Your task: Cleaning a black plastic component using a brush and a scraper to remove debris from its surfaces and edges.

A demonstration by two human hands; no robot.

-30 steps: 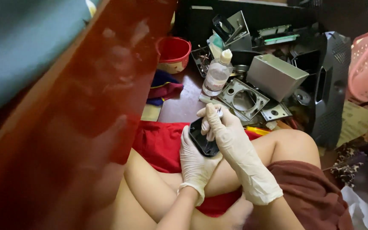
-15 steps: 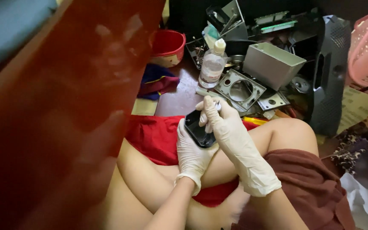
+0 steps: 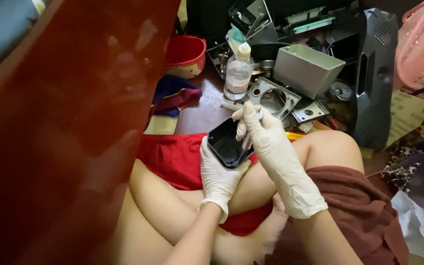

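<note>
The left hand (image 3: 219, 174), in a white glove, grips a black case (image 3: 229, 143) from below, holding it above the red cloth (image 3: 172, 157) on the person's lap. The gloved right hand (image 3: 263, 135) is closed over the case's far edge, fingers (image 3: 243, 128) curled inside its hollow. Beyond the case stand a clear bottle (image 3: 237, 72), a grey box (image 3: 307, 68) and a red bowl (image 3: 186, 54).
</note>
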